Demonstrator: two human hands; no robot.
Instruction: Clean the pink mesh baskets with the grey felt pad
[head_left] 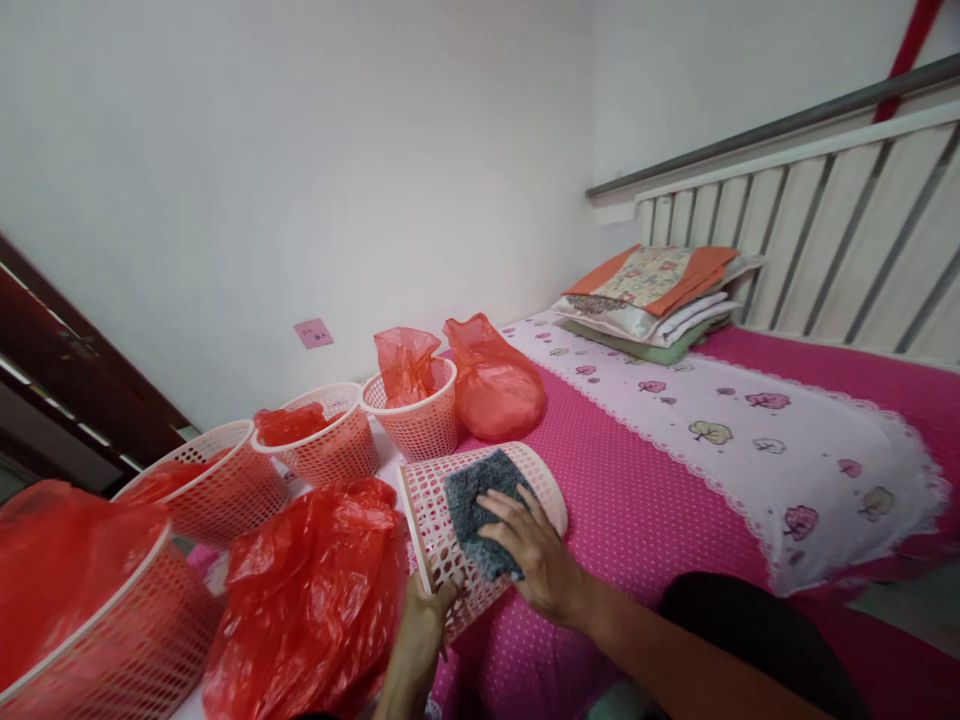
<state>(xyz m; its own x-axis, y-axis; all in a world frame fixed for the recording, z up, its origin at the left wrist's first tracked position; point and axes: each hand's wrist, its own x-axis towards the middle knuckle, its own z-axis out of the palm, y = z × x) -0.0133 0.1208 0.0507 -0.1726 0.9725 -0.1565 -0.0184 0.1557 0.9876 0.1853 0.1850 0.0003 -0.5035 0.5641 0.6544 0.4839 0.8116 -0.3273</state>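
A pale pink perforated plastic basket (pixel 536 470) lies tipped on its side over the bed, its open rim facing left. My left hand (pixel 427 615) grips that rim at the lower left, the thumb on the outer wall and the other fingers mostly hidden. Across the upper side of the basket, my right hand (pixel 529 545) presses a dark grey-green cloth (pixel 472 495) against the holes, fingers spread over the fabric. Just left of the basket sits a crumpled red plastic bag (pixel 307 590).
Several similar baskets (pixel 416 425) lined with red bags stand along the wall at left. A full red bag (pixel 499 385) rests behind. The pink dotted bedspread (pixel 607 470) carries a white runner (pixel 675 400) and stacked pillows (pixel 652 290) near the slatted headboard (pixel 817 220).
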